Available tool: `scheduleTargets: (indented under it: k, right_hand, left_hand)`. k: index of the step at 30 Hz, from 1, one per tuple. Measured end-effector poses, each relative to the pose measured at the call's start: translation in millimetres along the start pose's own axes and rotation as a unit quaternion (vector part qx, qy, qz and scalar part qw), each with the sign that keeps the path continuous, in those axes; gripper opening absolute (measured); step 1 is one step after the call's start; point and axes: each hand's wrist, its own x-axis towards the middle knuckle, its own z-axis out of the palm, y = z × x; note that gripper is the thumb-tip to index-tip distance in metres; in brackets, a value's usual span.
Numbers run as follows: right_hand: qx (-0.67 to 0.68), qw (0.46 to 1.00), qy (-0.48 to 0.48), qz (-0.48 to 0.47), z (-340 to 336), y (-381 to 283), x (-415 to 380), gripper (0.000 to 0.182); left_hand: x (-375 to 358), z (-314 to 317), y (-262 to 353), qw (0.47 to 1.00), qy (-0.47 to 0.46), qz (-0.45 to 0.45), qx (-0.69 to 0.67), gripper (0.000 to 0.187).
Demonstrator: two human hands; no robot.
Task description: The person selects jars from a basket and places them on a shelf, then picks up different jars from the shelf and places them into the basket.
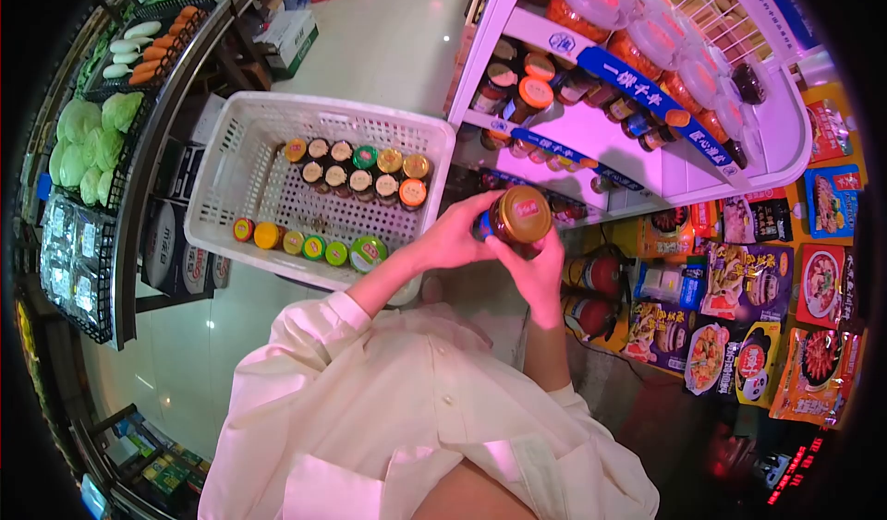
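Note:
Between both hands, in front of my body, is a jar (523,217) with a gold-brown lid and a dark body. The fingers of my left hand (458,235) wrap its left side, and my right hand (538,278) grips it from below and the right. Left of the hands stands a white perforated plastic crate (314,104). Several lidded jars (362,183) stand in rows at its back right, and several more jars (314,246) line its front wall. The lids are white, gold, green, yellow and orange.
A lit shelf unit (785,160) with several jars (528,100) rises just beyond the hands. To the right hang several food packets (748,280). Two fire extinguishers (591,317) stand below. At left is a vegetable stand (115,271) with cabbages (88,146).

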Motion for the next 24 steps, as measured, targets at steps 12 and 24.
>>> scheduleTargets:
  k: [12, 24]
  right_hand:
    - [-0.071, 0.976, 0.191, -0.072, -67.2, 46.8, 97.8, 0.053]
    - [-0.241, 0.941, 0.233, -0.045, -98.4, 99.4, 234.0, 0.068]
  left_hand:
    - [6.1, 36.2, -12.9, 0.981, 0.115, -0.066, 0.142, 0.064]
    - [-15.9, 46.5, -21.3, 0.965, 0.116, -0.196, 0.132, 0.053]
